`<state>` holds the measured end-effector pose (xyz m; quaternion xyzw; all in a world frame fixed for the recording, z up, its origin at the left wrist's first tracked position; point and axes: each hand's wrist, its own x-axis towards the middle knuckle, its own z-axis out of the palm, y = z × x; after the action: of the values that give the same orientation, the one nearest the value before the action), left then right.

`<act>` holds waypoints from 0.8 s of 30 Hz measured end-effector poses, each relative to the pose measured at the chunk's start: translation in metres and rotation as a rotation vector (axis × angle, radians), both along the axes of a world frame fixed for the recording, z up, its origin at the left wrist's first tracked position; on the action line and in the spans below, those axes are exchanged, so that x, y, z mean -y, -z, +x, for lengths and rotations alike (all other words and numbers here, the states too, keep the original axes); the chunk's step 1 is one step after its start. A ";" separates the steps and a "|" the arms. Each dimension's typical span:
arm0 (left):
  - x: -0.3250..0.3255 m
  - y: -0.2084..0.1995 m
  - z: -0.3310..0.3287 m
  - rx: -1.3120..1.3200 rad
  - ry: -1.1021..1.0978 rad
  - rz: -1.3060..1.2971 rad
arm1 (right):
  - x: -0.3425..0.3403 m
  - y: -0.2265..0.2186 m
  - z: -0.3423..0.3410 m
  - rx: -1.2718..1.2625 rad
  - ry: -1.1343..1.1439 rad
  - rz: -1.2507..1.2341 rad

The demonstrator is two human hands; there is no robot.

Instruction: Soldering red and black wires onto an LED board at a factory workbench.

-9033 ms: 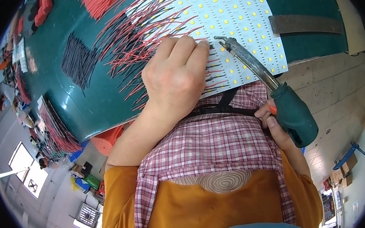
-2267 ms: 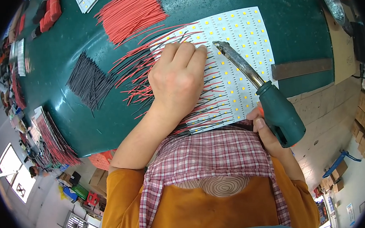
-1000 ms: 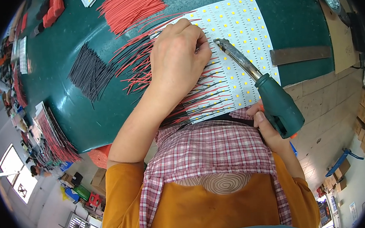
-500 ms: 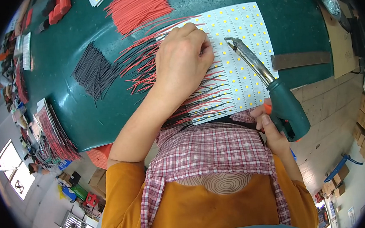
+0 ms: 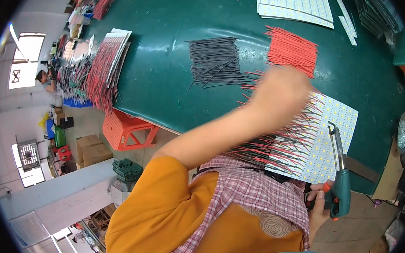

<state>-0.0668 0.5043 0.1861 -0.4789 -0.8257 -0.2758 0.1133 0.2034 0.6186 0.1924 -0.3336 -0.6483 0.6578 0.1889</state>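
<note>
My left hand (image 5: 282,90) is smeared by motion above the near edge of a pile of red wires (image 5: 293,49); its fingers cannot be made out. Beside that pile lies a heap of black wires (image 5: 214,62). A white LED board (image 5: 321,148) with rows of yellow chips rests at the table's near edge, red and black wires fanned over its left side. Low on the right, my right hand (image 5: 318,204) is closed around the handle of a green soldering gun (image 5: 341,192). Its metal tip points away from me, over the board's right part.
Stacked LED boards (image 5: 292,0) and narrow white strips (image 5: 345,20) lie at the far right. Wired boards (image 5: 109,67) are piled at the table's left, above a red stool (image 5: 127,131). A flat metal bar (image 5: 361,168) sits right of the board, near a round metal dish (image 5: 404,133).
My left hand has left the LED board and moved away from me toward the red wires. The view has swung left. My right hand still holds the soldering gun over the board.
</note>
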 end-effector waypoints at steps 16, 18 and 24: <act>0.109 0.018 -0.112 -0.239 -0.457 -0.281 | -0.011 0.001 0.002 0.085 -0.108 0.034; 0.107 0.015 -0.112 -0.218 -0.459 -0.286 | -0.011 -0.003 0.002 0.080 -0.100 0.035; 0.111 0.009 -0.118 -0.183 -0.362 -0.227 | -0.005 -0.001 0.002 0.049 -0.030 -0.014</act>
<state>-0.1848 0.3932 0.1773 -0.3555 -0.9102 -0.1118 0.1806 0.2058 0.6233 0.1931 -0.3413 -0.6530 0.6567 0.1608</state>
